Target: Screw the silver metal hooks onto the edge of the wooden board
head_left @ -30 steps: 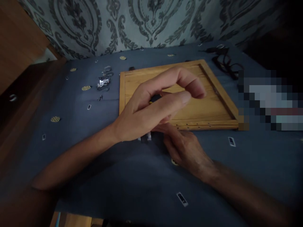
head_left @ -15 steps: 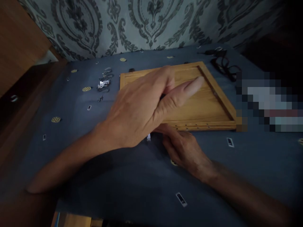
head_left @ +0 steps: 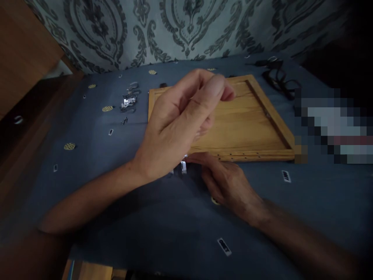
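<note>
Table (head_left: 151,229) bears a wooden board (head_left: 241,120), centre-right; it might slide if the left hand (head_left: 177,126), curled over it, contents hidden, pushes while the right hand (head_left: 230,182), at its near edge, hold unclear, slackens. Count: one table, one board, two hands, at least one near metal fitting (head_left: 183,167), several overlapping metal pieces (head_left: 128,102) left.

- 12 o'clock: a pale curtain or wall covering (head_left: 188,29) with dark, leafy scrollwork.
- Across the middle and toward 6 o'clock: a blue cloth (head_left: 160,233), printed with yellow dotted ovals and small white-bordered labels.
- 2 o'clock: dark-framed eyeglasses (head_left: 274,81), apparently folded, just beside a slim dark item (head_left: 262,63).
- 3 o'clock: a pixelated patch (head_left: 329,120), contents unreadable.
- 9 o'clock: dark furniture (head_left: 26,105) with a round, shiny fitting (head_left: 18,119).
- 10 o'clock: a brown wooden panel (head_left: 23,50).
</note>
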{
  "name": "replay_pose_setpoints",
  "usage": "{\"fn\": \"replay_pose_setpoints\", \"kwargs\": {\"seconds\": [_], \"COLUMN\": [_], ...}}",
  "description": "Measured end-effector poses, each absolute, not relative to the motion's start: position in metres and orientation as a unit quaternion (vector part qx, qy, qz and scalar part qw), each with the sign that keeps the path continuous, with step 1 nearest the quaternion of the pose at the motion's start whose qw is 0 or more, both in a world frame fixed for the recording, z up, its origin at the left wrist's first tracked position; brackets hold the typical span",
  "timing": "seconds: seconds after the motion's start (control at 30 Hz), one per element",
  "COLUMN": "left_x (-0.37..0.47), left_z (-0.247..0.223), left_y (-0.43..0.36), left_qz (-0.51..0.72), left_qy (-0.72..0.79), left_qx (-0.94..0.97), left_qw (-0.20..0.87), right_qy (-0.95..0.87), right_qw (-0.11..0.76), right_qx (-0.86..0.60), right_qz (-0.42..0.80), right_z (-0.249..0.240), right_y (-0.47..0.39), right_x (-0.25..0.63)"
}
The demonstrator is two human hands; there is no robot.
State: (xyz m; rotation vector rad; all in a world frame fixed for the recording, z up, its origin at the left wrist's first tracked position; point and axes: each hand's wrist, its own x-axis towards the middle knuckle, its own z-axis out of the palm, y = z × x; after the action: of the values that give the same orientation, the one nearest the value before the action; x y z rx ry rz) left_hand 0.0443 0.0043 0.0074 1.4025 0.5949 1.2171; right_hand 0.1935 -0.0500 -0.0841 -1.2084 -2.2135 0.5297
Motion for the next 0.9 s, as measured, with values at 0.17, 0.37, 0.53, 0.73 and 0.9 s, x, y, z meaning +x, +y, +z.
{"fn": "replay_pose_setpoints", "kwargs": {"seconds": [0.17,0.37,0.53,0.73,0.9], "left_x": [0.0456,0.0434,0.0433,0.0465,0.0427], "left_z": [0.0093,0.0091,0.0092,0.0083,0.0105], "left_y": [0.0052,-0.0019,-0.0008,-0.0012,0.0005], "left_qz": [0.496,0.494,0.508,0.491,0.419], "left_qy": [0.236,0.251,0.277,0.264,0.227], "left_qx": [0.602,0.632,0.611,0.624,0.654], "left_qw": [0.58,0.542,0.54,0.547,0.587], "right_qy": [-0.828,-0.832,-0.829,-0.83,-0.829], "right_qw": [0.272,0.269,0.269,0.277,0.274], "right_qx": [-0.454,-0.458,-0.456,-0.458,-0.459], "right_qz": [0.188,0.16,0.179,0.153,0.166], "right_z": [-0.0847,-0.0857,-0.086,-0.0859,-0.0861], "right_y": [-0.05,-0.049,-0.049,-0.0482,-0.0483], "right_x": [0.1938,0.1936,0.1939,0.1922,0.1925]}}
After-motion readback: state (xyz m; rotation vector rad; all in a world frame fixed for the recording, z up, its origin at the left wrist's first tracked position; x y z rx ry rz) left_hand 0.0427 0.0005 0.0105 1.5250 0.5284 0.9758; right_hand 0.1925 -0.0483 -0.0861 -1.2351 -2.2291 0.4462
